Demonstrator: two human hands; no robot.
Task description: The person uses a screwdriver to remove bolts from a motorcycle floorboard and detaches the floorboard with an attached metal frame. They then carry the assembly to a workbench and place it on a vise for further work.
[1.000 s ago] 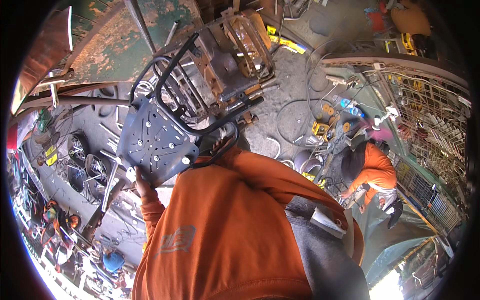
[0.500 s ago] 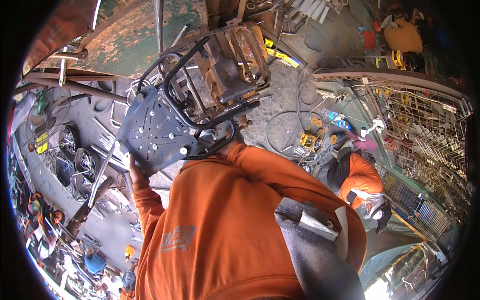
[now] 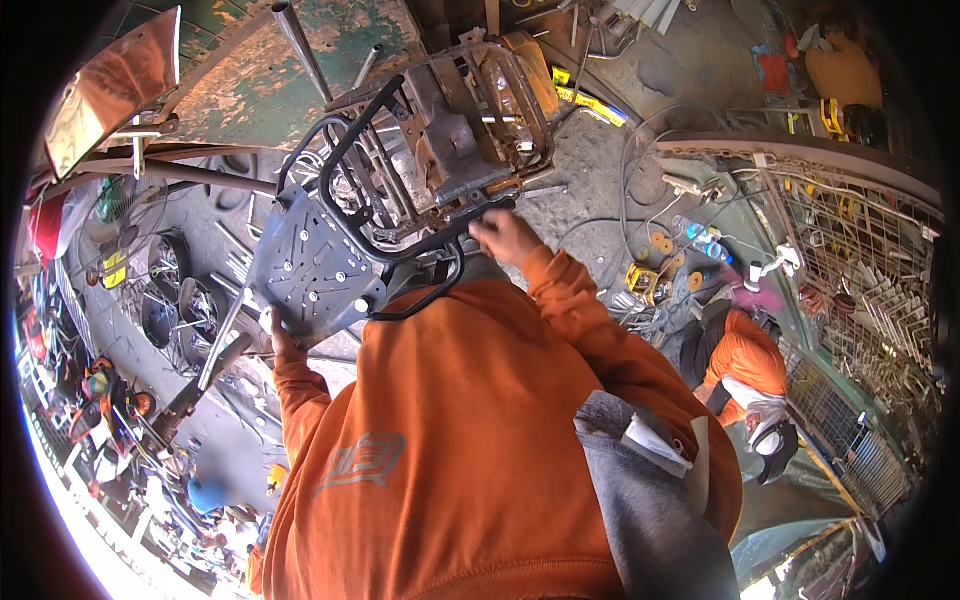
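A black tubular luggage rack [image 3: 455,238] with a flat slotted plate [image 3: 305,262] lies tilted in front of me. White round caps or bolt heads sit on the plate. My left hand [image 3: 283,335] grips the plate's near left edge, its fingers partly hidden beneath. Beside the rack's right tube end is my right hand [image 3: 508,238], fingers bent together; whatever they may hold is too small to make out. Behind the black rack, and partly covered by it, stands a rusty brown metal frame [image 3: 450,150] with bars and a bent sheet piece.
At the upper left are a worn green board [image 3: 235,75] and a steel pipe [image 3: 298,45]. Wheels [image 3: 170,265] and metal rods lie on the left floor. Cables, bottles [image 3: 705,240] and a yellow tool [image 3: 645,282] lie right. A crouching person in orange [image 3: 745,355] is beside a wire rack [image 3: 840,260].
My right hand has come up from under the rack's near tube to beside its right tube end. My left hand stays on the plate edge. The view has shifted slightly.
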